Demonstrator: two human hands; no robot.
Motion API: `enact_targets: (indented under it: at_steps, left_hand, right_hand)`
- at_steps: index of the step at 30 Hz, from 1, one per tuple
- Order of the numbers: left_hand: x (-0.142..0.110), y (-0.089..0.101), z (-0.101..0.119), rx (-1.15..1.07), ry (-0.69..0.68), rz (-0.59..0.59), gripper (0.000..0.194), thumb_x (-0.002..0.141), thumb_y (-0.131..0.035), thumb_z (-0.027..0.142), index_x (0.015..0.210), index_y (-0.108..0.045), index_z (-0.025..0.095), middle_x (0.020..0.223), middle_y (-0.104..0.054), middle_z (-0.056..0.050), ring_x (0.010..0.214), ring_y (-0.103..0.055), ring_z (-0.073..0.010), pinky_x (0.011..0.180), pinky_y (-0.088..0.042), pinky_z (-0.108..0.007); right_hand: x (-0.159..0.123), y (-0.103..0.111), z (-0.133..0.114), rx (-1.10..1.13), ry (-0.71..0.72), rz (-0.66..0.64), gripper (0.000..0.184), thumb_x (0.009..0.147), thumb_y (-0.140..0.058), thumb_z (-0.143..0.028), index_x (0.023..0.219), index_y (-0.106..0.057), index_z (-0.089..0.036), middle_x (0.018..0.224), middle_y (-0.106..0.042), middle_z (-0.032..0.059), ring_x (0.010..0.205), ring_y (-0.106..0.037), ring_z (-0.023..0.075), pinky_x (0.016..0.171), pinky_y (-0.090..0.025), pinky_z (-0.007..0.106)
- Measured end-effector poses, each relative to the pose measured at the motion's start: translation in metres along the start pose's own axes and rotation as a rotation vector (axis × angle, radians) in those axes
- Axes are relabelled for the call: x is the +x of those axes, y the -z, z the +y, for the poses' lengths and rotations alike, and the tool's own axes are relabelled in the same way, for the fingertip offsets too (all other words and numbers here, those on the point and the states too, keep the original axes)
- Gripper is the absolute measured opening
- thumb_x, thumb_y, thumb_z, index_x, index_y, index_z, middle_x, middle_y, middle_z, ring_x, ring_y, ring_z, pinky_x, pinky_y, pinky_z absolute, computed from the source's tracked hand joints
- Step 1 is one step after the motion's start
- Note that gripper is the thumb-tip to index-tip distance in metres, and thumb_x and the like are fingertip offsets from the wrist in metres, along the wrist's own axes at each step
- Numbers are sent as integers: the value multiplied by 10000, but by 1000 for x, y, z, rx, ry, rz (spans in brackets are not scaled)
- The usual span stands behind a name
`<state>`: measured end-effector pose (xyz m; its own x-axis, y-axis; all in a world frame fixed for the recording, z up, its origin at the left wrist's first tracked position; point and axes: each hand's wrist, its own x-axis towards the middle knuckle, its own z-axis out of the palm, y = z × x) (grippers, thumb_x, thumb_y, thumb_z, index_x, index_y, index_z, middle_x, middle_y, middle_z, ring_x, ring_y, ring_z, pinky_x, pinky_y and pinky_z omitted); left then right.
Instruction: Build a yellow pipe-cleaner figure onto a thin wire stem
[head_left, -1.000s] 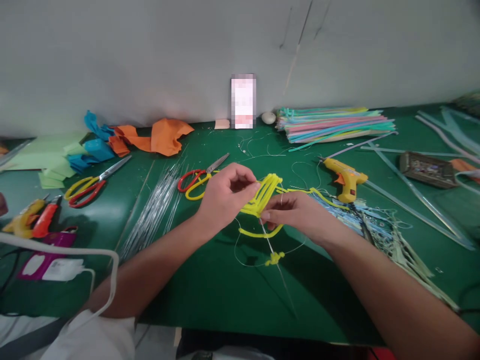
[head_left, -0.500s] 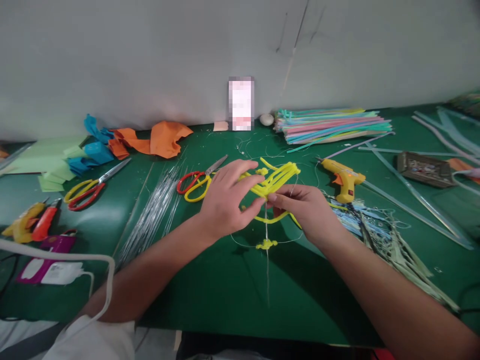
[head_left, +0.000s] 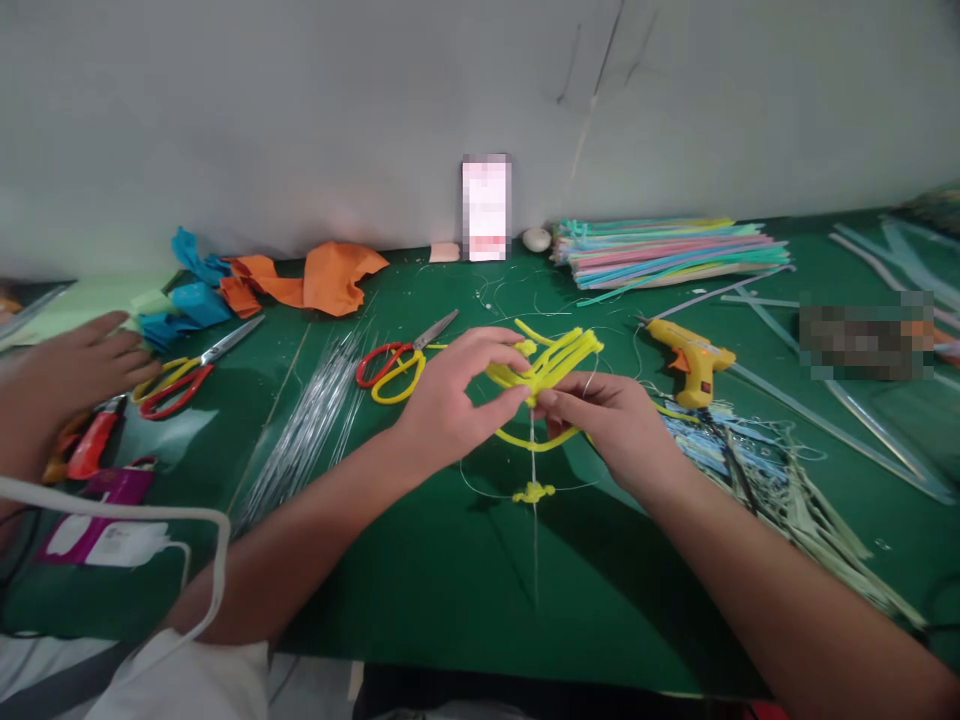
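Note:
Yellow pipe cleaners (head_left: 564, 358), bent into a looped bundle, are held above the green table between my two hands. My right hand (head_left: 619, 420) pinches the base of the bundle, where a thin wire stem runs down. My left hand (head_left: 457, 400) is curled at the near side, its thumb and fingertips closed on the base of the loops. Below, a small knotted yellow piece (head_left: 533, 492) sits on the wire, with fine wires spreading sideways. A yellow strand curves under the bundle. Scissors (head_left: 401, 372) with red and yellow handles lie left of my left hand.
At left, another person's hand (head_left: 90, 365) reaches beside a second pair of scissors (head_left: 195, 375). Silvery wires (head_left: 307, 430) lie left of centre. A yellow glue gun (head_left: 688, 358) rests at right, below multicoloured pipe cleaners (head_left: 667, 252). A phone (head_left: 487, 208) leans on the wall.
Another person's hand has come in from the left, over the tools there. My left fingers have drawn in closer on the yellow bundle. My right hand keeps its pinch.

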<state>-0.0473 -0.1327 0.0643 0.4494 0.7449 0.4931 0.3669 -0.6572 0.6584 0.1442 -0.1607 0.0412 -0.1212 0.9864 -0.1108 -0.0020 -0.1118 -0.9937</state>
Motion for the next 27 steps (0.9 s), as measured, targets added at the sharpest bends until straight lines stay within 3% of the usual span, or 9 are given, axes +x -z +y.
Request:
enact_targets:
  at_steps: [4,7,14,19,25,27]
  left_hand:
    - [2,0,0,-279,208,84,266,813,-672,213,1073,-620,200,1108,-680,-61,1079,-638,-182,908,-530,-322]
    - [4,-2,-2,-469,346,94,286,772,-716,268,1033,-633,186,1013,-698,-50,964,-677,-172,802,-553,-288]
    - [5,-4,-1,-435,572,78,180,723,-745,345,783,-670,193,783,-672,2,729,-623,-130,711,-524,-285]
    - [5,-1,0,-422,599,-59,167,708,-721,310,685,-614,185,725,-628,14,679,-584,-117,687,-495,-278]
    - [8,2,2,-420,613,-83,167,678,-716,292,670,-595,177,693,-615,17,619,-584,-105,609,-502,-256]
    - [8,1,3,-444,641,-70,177,653,-724,279,650,-581,175,673,-609,17,597,-588,-105,567,-500,-244]
  right_hand:
    - [-1,-1,0,30,23,-12,212,754,-751,-382,671,-722,-189,638,-679,11,565,-602,121,609,-493,268]
    - [-1,-1,0,39,44,-22,222,766,-738,-386,660,-712,-193,637,-682,15,559,-598,120,599,-500,265]
    - [-3,-2,0,-32,76,-80,238,787,-720,-423,696,-727,-203,678,-707,26,577,-616,129,609,-524,271]
    - [-4,-4,1,-72,70,-89,239,788,-719,-421,701,-726,-199,673,-704,18,580,-618,127,601,-498,264]
    - [-4,-6,2,-109,55,-77,255,789,-711,-428,683,-709,-196,644,-677,13,587,-608,133,603,-473,276]
    - [-4,-6,-1,-112,49,-3,258,780,-711,-441,704,-700,-195,634,-662,14,588,-600,141,601,-478,284]
